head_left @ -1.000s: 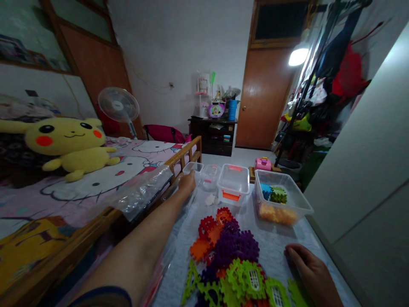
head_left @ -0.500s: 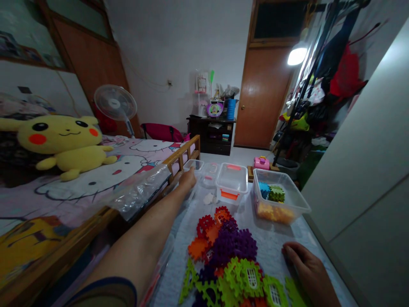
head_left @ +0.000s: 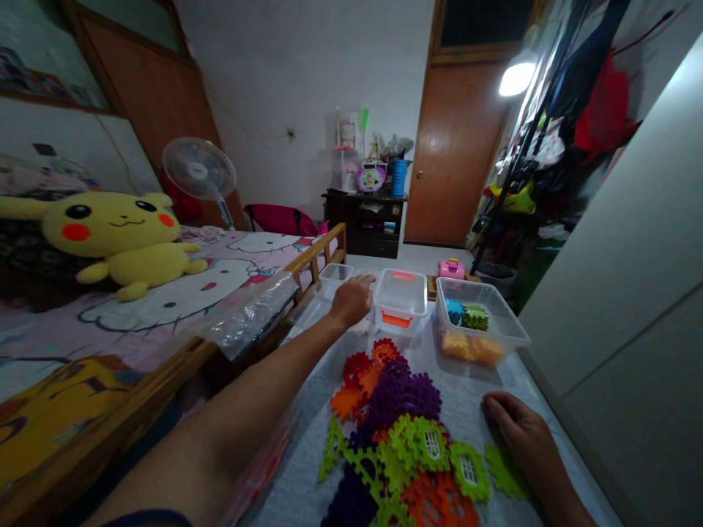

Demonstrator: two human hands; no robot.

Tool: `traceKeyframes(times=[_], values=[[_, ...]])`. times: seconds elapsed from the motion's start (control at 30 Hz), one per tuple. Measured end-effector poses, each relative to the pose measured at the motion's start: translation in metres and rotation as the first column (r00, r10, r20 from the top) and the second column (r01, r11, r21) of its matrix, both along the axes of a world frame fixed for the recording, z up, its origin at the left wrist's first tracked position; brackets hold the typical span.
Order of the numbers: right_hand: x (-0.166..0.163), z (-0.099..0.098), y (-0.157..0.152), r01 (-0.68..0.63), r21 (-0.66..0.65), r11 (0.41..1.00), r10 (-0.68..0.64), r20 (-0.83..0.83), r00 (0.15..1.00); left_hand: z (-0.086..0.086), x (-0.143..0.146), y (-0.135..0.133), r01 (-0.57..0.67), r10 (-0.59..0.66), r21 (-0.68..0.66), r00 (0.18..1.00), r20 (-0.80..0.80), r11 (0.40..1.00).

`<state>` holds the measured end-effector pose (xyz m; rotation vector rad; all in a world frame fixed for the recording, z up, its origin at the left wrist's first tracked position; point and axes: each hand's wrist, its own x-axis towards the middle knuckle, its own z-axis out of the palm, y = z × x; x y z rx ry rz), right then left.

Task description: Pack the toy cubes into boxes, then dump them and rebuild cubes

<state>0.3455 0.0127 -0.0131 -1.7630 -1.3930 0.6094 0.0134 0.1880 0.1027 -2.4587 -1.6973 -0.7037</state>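
Note:
My left hand (head_left: 353, 300) reaches far over the table, at the left side of a clear lidded box (head_left: 402, 298) with orange clips. Its index finger points forward and no held thing shows. A small clear container beneath it is mostly hidden. My right hand (head_left: 513, 422) rests on the table, fingers loosely curled in, its wrist beside a green toothed plastic piece (head_left: 504, 472). Between the hands lies a heap of interlocking plastic pieces: red and orange (head_left: 351, 401), purple (head_left: 406, 391) and lime green (head_left: 403, 446), some with white window grids.
An open clear bin (head_left: 510, 329) at right holds yellow, blue and green pieces. Another clear container (head_left: 336, 273) stands at the far left table end. A wooden bed rail (head_left: 315, 256) runs along the left, a pale cabinet (head_left: 615, 315) along the right.
My left hand has moved right, from the far-left clear container to beside the lidded box. My right hand stays on the table. The view has tilted slightly downward.

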Motion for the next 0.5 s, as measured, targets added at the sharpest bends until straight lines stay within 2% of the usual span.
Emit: traceKeyframes(times=[0.13,0.23,0.37,0.5], values=[[-0.001,0.001,-0.001,0.000,-0.006,1.000,0.000,-0.014,1.000,0.008,0.046,-0.035,0.270,-0.264,0.087,0.961,-0.080,0.959],[-0.002,0.002,-0.002,-0.002,0.006,1.000,0.002,-0.024,1.000,0.008,0.076,-0.057,0.393,-0.376,0.122,0.916,-0.144,0.911],[-0.003,0.003,-0.002,0.008,0.015,1.000,-0.007,-0.046,0.999,0.000,0.104,-0.069,0.451,-0.423,0.124,0.884,-0.198,0.884],[-0.005,0.003,-0.002,0.008,0.031,0.999,-0.006,-0.073,0.997,-0.011,0.125,-0.066,0.399,-0.377,0.083,0.904,-0.201,0.913]])
